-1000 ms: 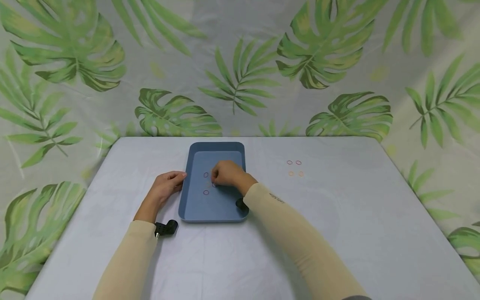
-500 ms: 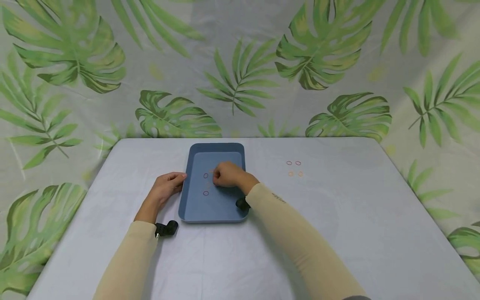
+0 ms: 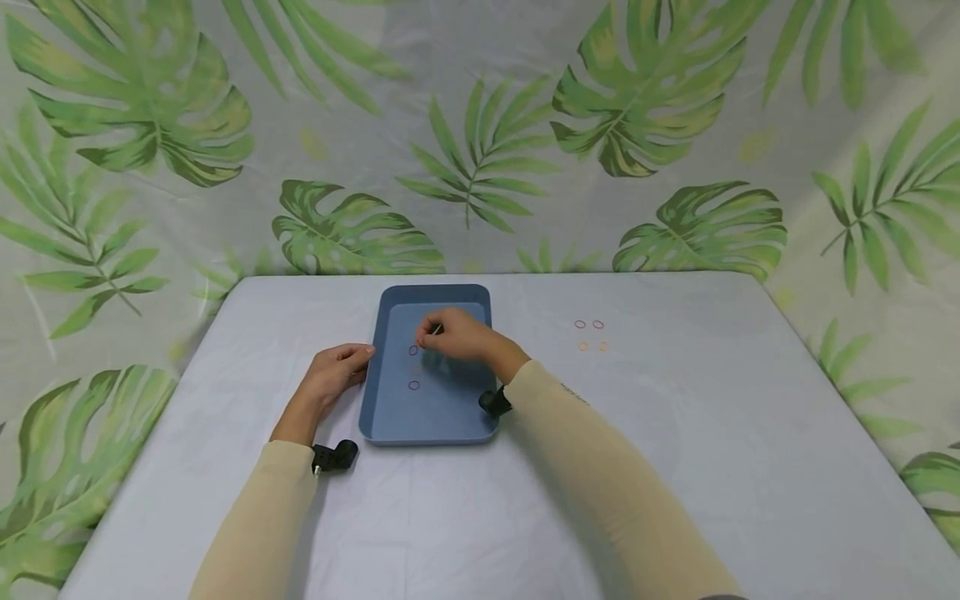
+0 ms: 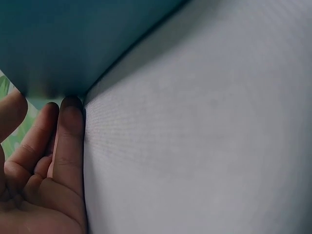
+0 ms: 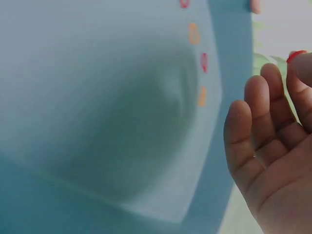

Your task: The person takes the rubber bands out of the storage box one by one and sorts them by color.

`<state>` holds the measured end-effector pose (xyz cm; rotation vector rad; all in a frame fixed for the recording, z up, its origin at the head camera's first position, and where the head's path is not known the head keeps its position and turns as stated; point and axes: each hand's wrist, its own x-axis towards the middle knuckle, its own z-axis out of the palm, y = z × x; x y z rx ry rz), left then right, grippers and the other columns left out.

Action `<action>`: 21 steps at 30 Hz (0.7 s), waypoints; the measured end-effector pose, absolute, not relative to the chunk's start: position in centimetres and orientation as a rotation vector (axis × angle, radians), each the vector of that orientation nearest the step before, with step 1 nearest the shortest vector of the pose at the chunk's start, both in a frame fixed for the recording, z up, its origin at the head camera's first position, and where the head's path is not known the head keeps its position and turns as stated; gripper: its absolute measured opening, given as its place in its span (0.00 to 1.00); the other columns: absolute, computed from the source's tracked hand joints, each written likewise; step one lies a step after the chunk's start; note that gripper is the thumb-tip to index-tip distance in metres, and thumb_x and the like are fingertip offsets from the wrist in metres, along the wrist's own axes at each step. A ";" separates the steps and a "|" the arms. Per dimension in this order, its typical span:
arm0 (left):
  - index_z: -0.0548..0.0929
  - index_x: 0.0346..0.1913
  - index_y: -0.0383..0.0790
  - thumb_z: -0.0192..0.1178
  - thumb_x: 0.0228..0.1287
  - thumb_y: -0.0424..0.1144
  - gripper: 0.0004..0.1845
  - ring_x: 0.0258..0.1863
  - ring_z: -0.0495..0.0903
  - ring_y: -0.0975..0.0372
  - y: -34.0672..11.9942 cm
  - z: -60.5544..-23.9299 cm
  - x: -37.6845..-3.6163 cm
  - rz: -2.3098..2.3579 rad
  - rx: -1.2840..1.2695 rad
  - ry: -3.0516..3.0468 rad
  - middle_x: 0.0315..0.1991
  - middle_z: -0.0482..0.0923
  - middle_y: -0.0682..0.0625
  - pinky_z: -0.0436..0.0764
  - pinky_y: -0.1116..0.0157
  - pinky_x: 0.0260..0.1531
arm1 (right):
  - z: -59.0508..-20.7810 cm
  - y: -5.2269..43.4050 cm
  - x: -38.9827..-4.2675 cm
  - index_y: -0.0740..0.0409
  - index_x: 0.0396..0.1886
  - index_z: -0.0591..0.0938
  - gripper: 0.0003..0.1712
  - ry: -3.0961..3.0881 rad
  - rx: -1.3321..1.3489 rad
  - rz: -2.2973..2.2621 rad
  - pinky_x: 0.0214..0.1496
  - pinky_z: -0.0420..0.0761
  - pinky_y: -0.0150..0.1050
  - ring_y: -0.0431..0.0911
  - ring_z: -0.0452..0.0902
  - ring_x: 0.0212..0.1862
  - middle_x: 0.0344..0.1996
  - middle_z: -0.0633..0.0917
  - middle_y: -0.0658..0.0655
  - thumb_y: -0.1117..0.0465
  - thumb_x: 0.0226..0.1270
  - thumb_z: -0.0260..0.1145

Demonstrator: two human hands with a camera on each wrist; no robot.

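A small red rubber band (image 5: 294,56) is pinched between the thumb and index finger of my right hand (image 3: 459,333), raised over the upper middle of the blue tray (image 3: 450,429). Its other fingers are loosely bent. A column of red and orange bands lies in the tray, among them a red band (image 3: 414,385), another red band (image 5: 204,62) and an orange band (image 5: 194,33). My left hand (image 3: 333,375) touches the tray's left side. In the left wrist view its fingers (image 4: 68,151) stretch straight to the tray's outer wall.
On the white tablecloth (image 3: 675,433) right of the tray lie two red bands (image 3: 597,324) above two orange bands (image 3: 583,346). A leaf-print curtain (image 3: 480,167) hangs behind the table.
My right hand, earlier low with its fingertips at a red band on the tray floor, has risen and shifted slightly away with a red rubber band. My left hand stays put.
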<state>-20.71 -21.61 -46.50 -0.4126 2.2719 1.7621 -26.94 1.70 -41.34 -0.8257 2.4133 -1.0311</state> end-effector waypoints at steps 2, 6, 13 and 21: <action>0.73 0.66 0.31 0.54 0.76 0.45 0.25 0.69 0.70 0.51 -21.6 -46.5 -20.7 1.771 -0.414 2.268 0.69 0.70 0.37 0.73 0.56 0.70 | -40.7 2.4 -26.9 0.62 0.44 0.84 0.11 2.427 -0.844 -1.047 0.39 0.73 0.31 0.42 0.74 0.37 0.40 0.85 0.53 0.60 0.74 0.59; 0.73 0.66 0.31 0.53 0.76 0.45 0.25 0.69 0.70 0.52 -21.6 -46.4 -20.8 1.778 -0.419 2.253 0.69 0.70 0.37 0.73 0.56 0.70 | -39.5 4.2 -27.0 0.61 0.41 0.84 0.10 2.494 -0.875 -1.025 0.40 0.74 0.33 0.43 0.74 0.37 0.38 0.85 0.53 0.60 0.73 0.61; 0.73 0.67 0.31 0.53 0.76 0.47 0.27 0.70 0.70 0.51 -21.9 -46.3 -20.7 1.763 -0.413 2.256 0.70 0.69 0.37 0.73 0.56 0.70 | -38.1 8.8 -28.1 0.60 0.42 0.83 0.09 2.562 -0.870 -0.989 0.42 0.78 0.38 0.47 0.79 0.40 0.41 0.86 0.56 0.60 0.74 0.59; 0.74 0.66 0.31 0.56 0.74 0.47 0.27 0.58 0.77 0.64 -21.9 -46.3 -20.7 1.770 -0.402 2.245 0.69 0.71 0.37 0.77 0.64 0.65 | -36.5 14.4 -29.2 0.56 0.43 0.83 0.10 2.668 -0.736 -0.906 0.44 0.77 0.43 0.50 0.78 0.43 0.45 0.85 0.58 0.59 0.74 0.57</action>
